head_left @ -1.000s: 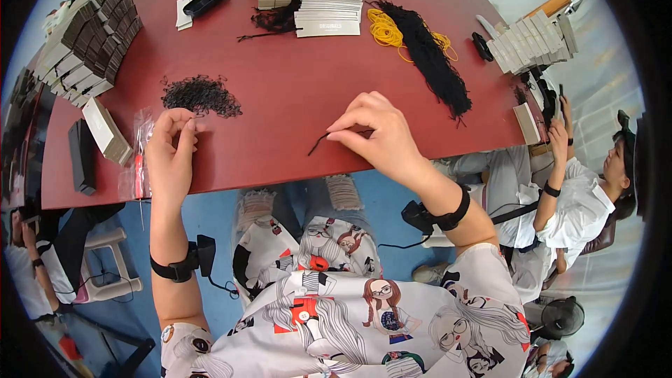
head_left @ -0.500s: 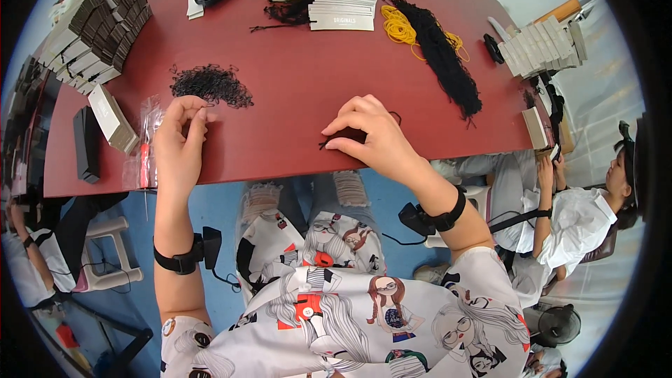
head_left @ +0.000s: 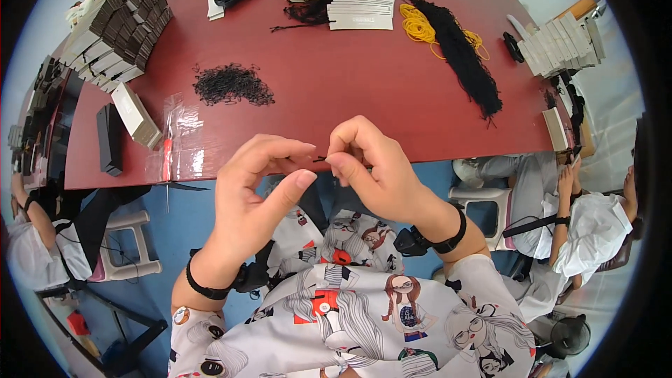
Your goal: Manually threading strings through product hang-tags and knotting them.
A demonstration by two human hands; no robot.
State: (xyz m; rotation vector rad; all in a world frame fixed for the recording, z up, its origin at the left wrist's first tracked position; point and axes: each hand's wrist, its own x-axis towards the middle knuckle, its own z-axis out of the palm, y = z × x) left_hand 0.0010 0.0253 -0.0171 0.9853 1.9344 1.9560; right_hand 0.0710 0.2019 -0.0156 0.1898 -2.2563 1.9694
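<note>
"Left hand [head_left: 241, 185] has moved in beside the right hand [head_left: 371, 168]. Grips?"

"Left parted, nothing visible held; right pinching thin black fibre cord [head_left: 320, 159] between them. Probably light, limp: hold near its tip."

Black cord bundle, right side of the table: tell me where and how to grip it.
I'd grip the black cord bundle in its near half, coming from the near side with the right hand, pinching across its narrow width. It lies long and slanted, near end to the right; yellow bands flank its far half, and the loose near tips would probably slip.
</note>
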